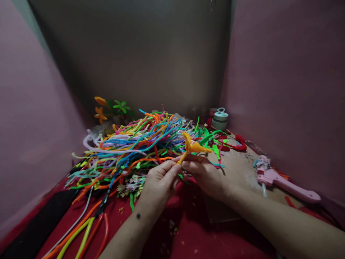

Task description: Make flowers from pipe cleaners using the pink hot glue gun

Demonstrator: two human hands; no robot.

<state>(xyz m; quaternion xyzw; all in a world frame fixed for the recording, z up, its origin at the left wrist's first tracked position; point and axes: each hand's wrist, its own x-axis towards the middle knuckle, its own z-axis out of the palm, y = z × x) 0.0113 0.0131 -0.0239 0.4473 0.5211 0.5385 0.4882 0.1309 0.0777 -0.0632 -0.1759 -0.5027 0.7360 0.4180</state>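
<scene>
An orange-yellow pipe-cleaner flower (190, 145) is held up in front of me, its petals spread above my fingers. My left hand (163, 178) pinches the base of it between thumb and fingers. From the other side, my right hand (201, 171) closes on the same lower end, fingertips nearly touching those of the left. The very bottom of the stem is hidden by my fingers. Right behind both hands lies a big heap of coloured pipe cleaners (140, 140).
A pink glue gun (285, 185) lies on a tan board (237, 172) at the right. Red-and-yellow-handled tools (91, 230) rest front left on the red cloth (188, 233). Behind stand a pale green lidded container (220, 118) and orange flowers (100, 113). Walls close in on both sides.
</scene>
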